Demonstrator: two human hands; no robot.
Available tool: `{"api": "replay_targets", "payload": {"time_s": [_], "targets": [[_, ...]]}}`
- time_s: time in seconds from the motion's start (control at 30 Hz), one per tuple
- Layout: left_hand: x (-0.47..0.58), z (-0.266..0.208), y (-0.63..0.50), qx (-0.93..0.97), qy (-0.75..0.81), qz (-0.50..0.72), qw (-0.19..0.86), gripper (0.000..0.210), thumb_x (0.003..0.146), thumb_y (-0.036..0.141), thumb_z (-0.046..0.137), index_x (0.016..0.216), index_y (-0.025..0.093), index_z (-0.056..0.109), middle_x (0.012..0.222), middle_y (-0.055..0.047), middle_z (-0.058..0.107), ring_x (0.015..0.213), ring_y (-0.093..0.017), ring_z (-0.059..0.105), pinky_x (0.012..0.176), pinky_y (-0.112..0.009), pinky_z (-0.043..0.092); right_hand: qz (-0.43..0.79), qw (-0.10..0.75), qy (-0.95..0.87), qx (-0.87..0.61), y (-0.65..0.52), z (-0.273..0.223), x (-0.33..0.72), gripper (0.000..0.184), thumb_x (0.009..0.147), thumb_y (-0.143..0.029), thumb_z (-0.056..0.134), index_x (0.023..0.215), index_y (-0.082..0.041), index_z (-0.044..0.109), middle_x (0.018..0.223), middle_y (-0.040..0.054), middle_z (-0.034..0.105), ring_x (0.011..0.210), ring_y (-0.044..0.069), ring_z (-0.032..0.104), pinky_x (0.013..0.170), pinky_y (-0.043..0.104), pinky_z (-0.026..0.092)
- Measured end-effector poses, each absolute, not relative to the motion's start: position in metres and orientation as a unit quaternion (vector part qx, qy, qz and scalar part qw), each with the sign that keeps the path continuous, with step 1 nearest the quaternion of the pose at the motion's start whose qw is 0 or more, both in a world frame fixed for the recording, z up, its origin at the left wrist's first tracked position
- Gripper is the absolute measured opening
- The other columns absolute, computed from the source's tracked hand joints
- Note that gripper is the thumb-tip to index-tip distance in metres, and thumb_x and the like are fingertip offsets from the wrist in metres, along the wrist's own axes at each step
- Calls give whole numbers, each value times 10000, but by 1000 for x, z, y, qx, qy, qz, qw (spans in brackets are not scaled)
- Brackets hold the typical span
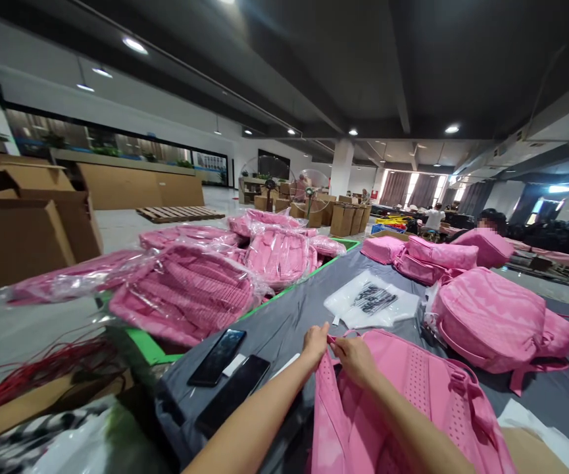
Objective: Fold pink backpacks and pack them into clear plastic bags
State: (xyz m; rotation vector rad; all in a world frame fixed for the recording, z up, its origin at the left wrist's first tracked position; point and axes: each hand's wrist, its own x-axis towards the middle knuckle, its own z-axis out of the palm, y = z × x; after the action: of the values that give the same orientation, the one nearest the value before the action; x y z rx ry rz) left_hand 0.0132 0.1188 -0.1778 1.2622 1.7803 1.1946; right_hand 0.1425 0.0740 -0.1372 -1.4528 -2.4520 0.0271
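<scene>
A pink backpack (422, 388) lies in front of me on the grey-covered table, its perforated back panel and straps facing up. My left hand (316, 343) is closed in a pinch at the bag's upper left edge, on what looks like a strap. Just right of it, my right hand (356, 357) grips the same strip of pink fabric, fingers curled. A short stretch of the strap shows between the two hands. Beyond them lies a clear plastic bag (373, 299) with black print.
Two dark phones (218, 355) lie left of my arms. Plastic-wrapped pink backpacks (185, 289) fill a green-edged bin (153, 349) on the left. More pink backpacks (489, 316) rest at right, where a person (491, 220) is partly hidden. Cardboard boxes (18, 224) stand far left.
</scene>
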Motion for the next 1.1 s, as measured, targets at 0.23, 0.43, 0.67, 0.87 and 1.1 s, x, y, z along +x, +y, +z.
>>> {"api": "replay_targets", "payload": {"time_s": [0.23,0.43,0.67,0.87,1.1], "targets": [[16,-205,116,359,688,449,444,314,972,403,649,1170,158,645,1143,-71,676,994,-219,678,858,-406,587,29,109,-908,-403,57,-148,175,321,973,-252,465,696,-210,622,686,26,648,708,181,606,807,306,410],[4,-182,102,361,586,516,511,439,952,560,613,850,135,659,736,-11,666,632,-155,647,626,-303,548,147,206,-858,-447,73,-133,186,399,1014,-323,325,1060,-207,703,585,-23,517,608,184,543,649,291,435],[-28,-110,71,464,407,579,534,532,644,629,852,841,153,720,787,-56,728,701,-180,662,693,-298,526,157,245,-813,-505,92,-110,142,228,786,-175,657,996,-195,741,635,-52,543,613,137,540,601,215,402],[-31,-75,45,514,348,616,484,537,618,635,844,864,171,735,865,-40,734,838,-189,629,820,-295,469,49,302,-755,-580,91,-58,185,312,862,-50,462,948,-194,725,1030,83,626,898,192,611,806,290,441],[9,-53,56,545,294,580,530,544,583,653,832,801,169,715,817,-69,757,851,-230,654,852,-338,463,135,215,-773,-582,-33,-93,236,271,653,-26,572,693,-241,732,846,30,687,749,191,661,675,275,491]]}}
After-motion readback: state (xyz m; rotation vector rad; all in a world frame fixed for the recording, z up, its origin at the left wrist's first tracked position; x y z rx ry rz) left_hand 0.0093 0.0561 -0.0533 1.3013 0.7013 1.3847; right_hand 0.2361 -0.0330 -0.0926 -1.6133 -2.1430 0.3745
